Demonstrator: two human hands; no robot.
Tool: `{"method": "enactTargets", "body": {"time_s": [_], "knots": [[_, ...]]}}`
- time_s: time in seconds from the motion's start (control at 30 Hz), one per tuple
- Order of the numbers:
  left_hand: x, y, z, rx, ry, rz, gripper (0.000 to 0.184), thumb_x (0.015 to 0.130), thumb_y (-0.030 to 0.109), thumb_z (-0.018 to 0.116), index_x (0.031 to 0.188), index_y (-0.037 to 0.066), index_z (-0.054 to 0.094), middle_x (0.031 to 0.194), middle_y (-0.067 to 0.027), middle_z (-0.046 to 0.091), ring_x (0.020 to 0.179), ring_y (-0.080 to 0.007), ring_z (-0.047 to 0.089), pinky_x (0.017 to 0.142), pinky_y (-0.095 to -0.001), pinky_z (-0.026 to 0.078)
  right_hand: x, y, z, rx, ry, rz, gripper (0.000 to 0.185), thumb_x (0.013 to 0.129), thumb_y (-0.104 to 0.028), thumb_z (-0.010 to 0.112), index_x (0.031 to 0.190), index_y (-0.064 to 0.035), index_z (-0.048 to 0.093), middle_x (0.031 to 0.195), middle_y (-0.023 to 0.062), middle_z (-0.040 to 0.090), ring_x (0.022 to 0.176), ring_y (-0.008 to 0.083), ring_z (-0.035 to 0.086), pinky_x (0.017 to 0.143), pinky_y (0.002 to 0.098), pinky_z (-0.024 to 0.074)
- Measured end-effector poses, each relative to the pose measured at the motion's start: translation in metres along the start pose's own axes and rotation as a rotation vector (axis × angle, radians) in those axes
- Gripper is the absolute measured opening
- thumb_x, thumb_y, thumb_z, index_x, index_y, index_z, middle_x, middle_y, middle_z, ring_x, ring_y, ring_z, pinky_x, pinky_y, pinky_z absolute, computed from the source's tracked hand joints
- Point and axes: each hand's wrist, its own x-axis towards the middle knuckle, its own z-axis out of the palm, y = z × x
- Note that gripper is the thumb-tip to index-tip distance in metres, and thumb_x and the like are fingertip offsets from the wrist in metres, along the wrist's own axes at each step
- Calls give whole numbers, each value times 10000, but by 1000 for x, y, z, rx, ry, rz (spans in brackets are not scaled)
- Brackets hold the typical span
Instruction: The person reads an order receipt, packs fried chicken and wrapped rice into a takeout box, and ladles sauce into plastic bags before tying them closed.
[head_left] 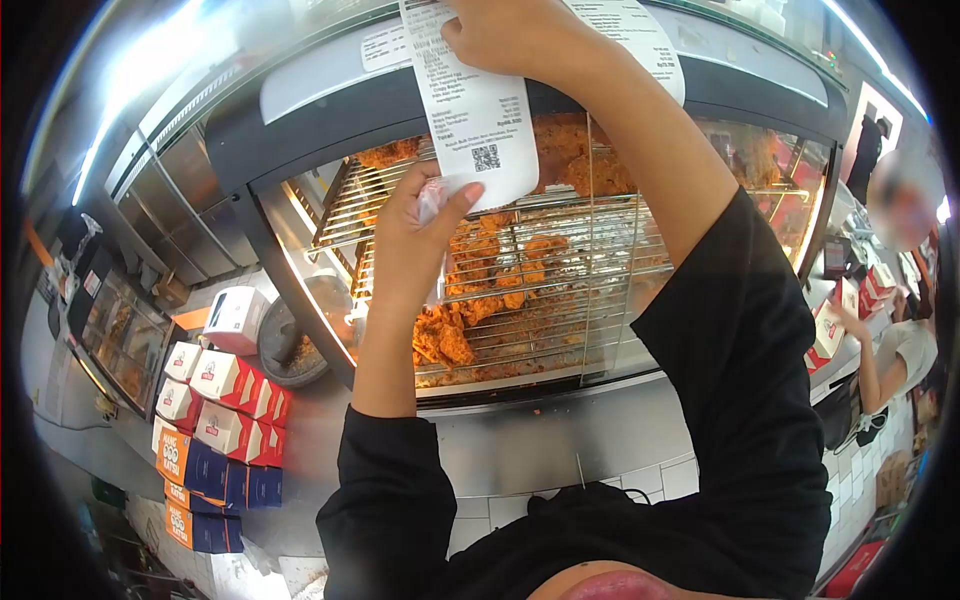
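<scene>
Facing the camera, a printed receipt (480, 110) with a QR code (485, 157) at its near end, before a glass display case (300, 152). The left hand (412, 235) is closed on crumpled translucent plastic (430, 203), its thumb over the receipt's near edge; the right hand (510, 40) overlaps the far part (whether it grips cannot be told). A second receipt (647, 32) shows to the right, partly behind the right forearm (665, 145). Inside the case, fried chicken (440, 340) lies on wire racks (605, 240). Left, red-and-white boxes (222, 378) stand stacked above blue-and-orange boxes (207, 478); right, another person (908, 355) has a hand at similar boxes
</scene>
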Motion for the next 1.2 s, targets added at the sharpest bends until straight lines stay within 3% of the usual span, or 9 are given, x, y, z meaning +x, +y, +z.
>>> {"method": "enactTargets", "body": {"time_s": [0.17, 0.27, 0.33, 0.67, 0.77, 0.83, 0.9, 0.97, 1.2], "knots": [[-7, -7, 2, -24, -6, -30, 272, 852, 216, 713, 1040, 54, 602, 811, -29, 633, 490, -32, 463, 374, -201, 376, 4, 0, 8, -133, 40, -19, 422, 846, -111, 504, 1238, 39, 551, 1283, 246, 518, 1253, 374, 438, 1079, 432, 331], [-7, -10, 3, 29, 13, -52, 295, 852, 245, 713, 1043, 48, 605, 817, -28, 641, 495, -43, 482, 383, -200, 392, 8, -8, -4, -93, -157, 87, 426, 858, -125, 495, 1252, 31, 542, 1333, 246, 481, 1267, 379, 425, 1093, 427, 316], [-9, -11, 5, 24, 23, -53, 296, 853, 250, 711, 1045, 51, 606, 816, -27, 643, 496, -43, 486, 386, -200, 394, 10, 1, 7, -75, -22, 1, 406, 867, -115, 478, 1242, 22, 556, 1276, 241, 514, 1235, 380, 448, 1071, 428, 338], [-17, -16, 10, 49, 76, -30, 279, 867, 236, 688, 1051, 45, 600, 800, -53, 694, 450, -49, 484, 380, -205, 367, 22, 14, 9, -151, -55, -106, 358, 884, -82, 401, 1167, 4, 602, 1155, 251, 552, 1133, 385, 514, 983, 437, 405], [-27, -12, 8, 46, 96, -25, 242, 884, 205, 666, 1052, 47, 591, 782, -54, 709, 452, -45, 488, 391, -206, 372, 22, 9, 6, -65, -72, -42, 358, 871, -55, 407, 1168, 13, 596, 1168, 268, 547, 1130, 397, 518, 977, 435, 412], [-41, -13, 5, 60, 125, -35, 223, 890, 184, 658, 1050, 45, 589, 791, -53, 717, 466, -38, 493, 399, -202, 370, 16, -6, -6, -31, -189, 177, 356, 860, -21, 404, 1160, 28, 589, 1184, 275, 541, 1148, 392, 510, 979, 427, 415], [-65, -18, -2, 151, 129, 47, 229, 907, 193, 638, 1092, 67, 589, 799, -32, 714, 531, -22, 517, 387, -187, 347, 15, 19, 14, -152, -44, -3, 346, 857, -6, 400, 1142, 36, 592, 1181, 273, 542, 1146, 385, 513, 975, 422, 418], [-99, -9, -6, 103, 178, -67, 215, 910, 186, 634, 1086, 68, 598, 789, -28, 709, 533, -20, 517, 394, -189, 350, 11, 29, 23, -246, 115, -188, 338, 854, 10, 396, 1124, 43, 596, 1177, 270, 543, 1144, 377, 516, 972, 418, 421], [-263, -35, -29, 146, 434, -443, 169, 905, 207, 649, 1001, 69, 635, 751, -14, 682, 553, -33, 538, 413, -198, 378, 1, -4, -6, -45, -73, 157, 324, 903, 6, 365, 1129, 40, 594, 1041, 256, 637, 981, 365, 623, 902, 426, 479]]}}
